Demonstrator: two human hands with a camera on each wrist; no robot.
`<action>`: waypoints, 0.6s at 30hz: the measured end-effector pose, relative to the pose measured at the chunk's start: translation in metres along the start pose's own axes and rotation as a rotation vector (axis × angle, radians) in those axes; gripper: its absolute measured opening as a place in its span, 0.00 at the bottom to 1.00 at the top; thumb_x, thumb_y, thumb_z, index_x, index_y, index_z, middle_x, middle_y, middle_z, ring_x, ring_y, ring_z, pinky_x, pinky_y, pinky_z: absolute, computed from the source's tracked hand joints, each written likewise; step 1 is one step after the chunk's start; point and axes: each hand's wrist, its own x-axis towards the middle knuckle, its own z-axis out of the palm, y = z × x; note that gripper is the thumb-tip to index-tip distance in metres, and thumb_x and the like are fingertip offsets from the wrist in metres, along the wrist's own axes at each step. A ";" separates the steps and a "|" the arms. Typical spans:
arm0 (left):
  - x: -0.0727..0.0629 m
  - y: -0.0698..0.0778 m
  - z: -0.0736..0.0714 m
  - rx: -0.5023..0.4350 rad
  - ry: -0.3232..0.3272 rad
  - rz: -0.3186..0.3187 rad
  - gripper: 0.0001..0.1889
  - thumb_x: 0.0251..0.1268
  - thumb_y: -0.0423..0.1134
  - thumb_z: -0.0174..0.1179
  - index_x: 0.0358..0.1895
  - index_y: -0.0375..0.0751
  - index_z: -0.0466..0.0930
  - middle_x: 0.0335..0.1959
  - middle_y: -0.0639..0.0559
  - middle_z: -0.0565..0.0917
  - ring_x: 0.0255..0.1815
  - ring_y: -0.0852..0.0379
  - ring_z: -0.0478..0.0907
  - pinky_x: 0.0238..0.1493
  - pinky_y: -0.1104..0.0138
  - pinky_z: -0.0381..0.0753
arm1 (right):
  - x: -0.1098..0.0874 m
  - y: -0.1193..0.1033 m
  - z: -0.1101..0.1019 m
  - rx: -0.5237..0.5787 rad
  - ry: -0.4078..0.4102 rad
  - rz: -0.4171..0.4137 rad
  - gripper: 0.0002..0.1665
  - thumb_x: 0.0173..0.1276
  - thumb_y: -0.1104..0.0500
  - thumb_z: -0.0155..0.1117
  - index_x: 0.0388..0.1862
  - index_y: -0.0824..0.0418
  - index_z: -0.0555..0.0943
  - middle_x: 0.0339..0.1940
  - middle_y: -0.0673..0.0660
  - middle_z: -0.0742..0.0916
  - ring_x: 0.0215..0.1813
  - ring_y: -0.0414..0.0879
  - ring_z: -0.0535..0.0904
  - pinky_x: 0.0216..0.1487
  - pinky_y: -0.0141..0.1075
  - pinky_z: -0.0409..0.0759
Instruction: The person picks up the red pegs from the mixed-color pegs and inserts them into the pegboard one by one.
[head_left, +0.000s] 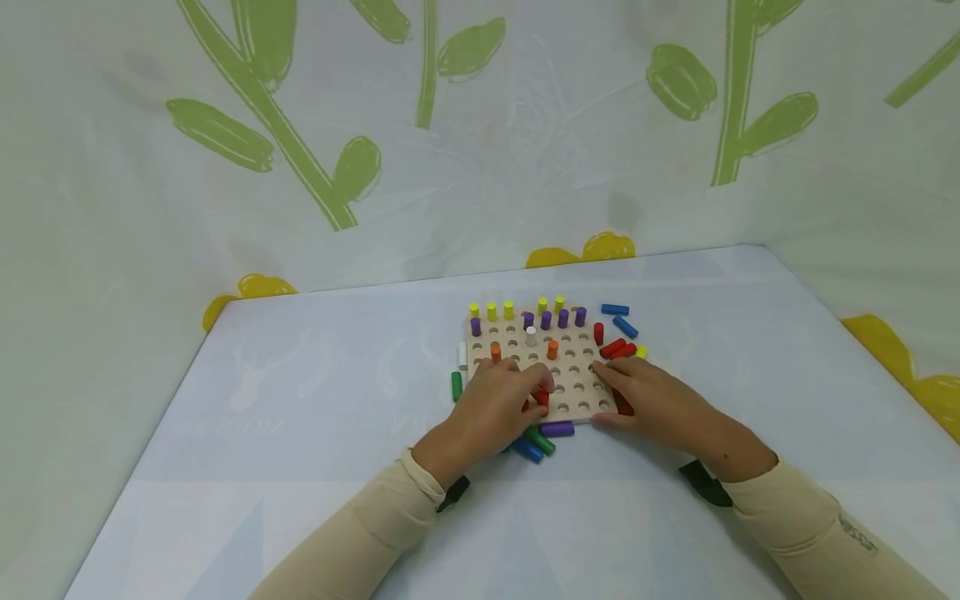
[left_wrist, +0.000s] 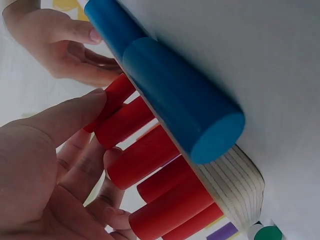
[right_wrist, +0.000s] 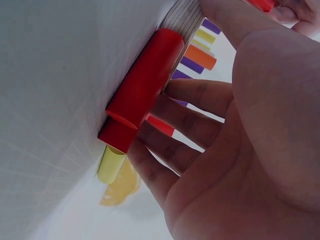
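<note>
A wooden pegboard (head_left: 572, 398) lies on the table under both hands. My left hand (head_left: 495, 400) reaches over its front left part, thumb and fingertips pinching a red peg (left_wrist: 112, 102) at the end of a row. Several other red pegs (left_wrist: 145, 155) stand upright beside it, partly hidden by the hand in the head view. My right hand (head_left: 652, 400) rests at the board's right side, thumb along the front corner and extended fingertips touching the right edge. Below its palm lies a loose red peg (right_wrist: 145, 80).
Yellow pegs (head_left: 508, 310), purple pegs (head_left: 563, 318), a white peg (head_left: 531, 336) and orange pegs (head_left: 552, 349) stand in the board. Around it lie loose blue pegs (head_left: 615, 309), red pegs (head_left: 613, 348), a purple peg (head_left: 557, 428) and green pegs (head_left: 457, 386).
</note>
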 end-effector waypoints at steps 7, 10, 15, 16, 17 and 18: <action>0.003 0.003 0.001 0.035 -0.008 -0.006 0.12 0.64 0.48 0.68 0.48 0.53 0.82 0.31 0.61 0.87 0.38 0.60 0.74 0.50 0.62 0.72 | 0.000 0.002 0.000 0.000 -0.004 0.005 0.48 0.61 0.38 0.72 0.72 0.64 0.71 0.63 0.66 0.80 0.64 0.61 0.77 0.64 0.54 0.78; 0.003 0.003 0.002 0.058 -0.010 -0.007 0.13 0.63 0.48 0.69 0.48 0.54 0.82 0.33 0.60 0.88 0.40 0.59 0.75 0.50 0.63 0.72 | 0.000 0.002 0.001 0.001 -0.002 0.001 0.48 0.61 0.38 0.72 0.72 0.64 0.71 0.63 0.66 0.80 0.64 0.62 0.77 0.64 0.54 0.78; 0.002 0.003 0.002 0.077 0.012 0.016 0.11 0.63 0.47 0.69 0.47 0.54 0.84 0.36 0.60 0.89 0.40 0.59 0.75 0.48 0.62 0.73 | 0.000 0.002 0.000 0.002 0.006 -0.007 0.48 0.61 0.38 0.72 0.72 0.64 0.71 0.63 0.66 0.80 0.63 0.61 0.77 0.63 0.54 0.78; 0.001 0.002 0.002 0.074 0.018 0.024 0.11 0.63 0.47 0.69 0.47 0.54 0.85 0.38 0.60 0.89 0.40 0.59 0.76 0.49 0.62 0.74 | 0.000 0.001 0.001 0.003 0.006 -0.006 0.48 0.61 0.38 0.71 0.72 0.64 0.71 0.63 0.66 0.80 0.63 0.61 0.77 0.63 0.54 0.78; 0.001 0.002 0.002 0.069 0.022 0.031 0.11 0.64 0.47 0.69 0.47 0.54 0.85 0.38 0.60 0.89 0.40 0.59 0.76 0.50 0.61 0.74 | 0.000 0.001 0.001 0.005 0.004 -0.004 0.48 0.61 0.38 0.71 0.72 0.64 0.71 0.63 0.66 0.80 0.63 0.61 0.77 0.63 0.54 0.78; 0.001 0.002 0.001 0.065 0.027 0.038 0.11 0.64 0.48 0.68 0.48 0.53 0.85 0.38 0.60 0.89 0.40 0.60 0.77 0.50 0.61 0.75 | 0.000 0.001 0.001 0.008 -0.001 0.000 0.48 0.61 0.38 0.71 0.72 0.64 0.71 0.63 0.66 0.80 0.64 0.61 0.77 0.63 0.54 0.78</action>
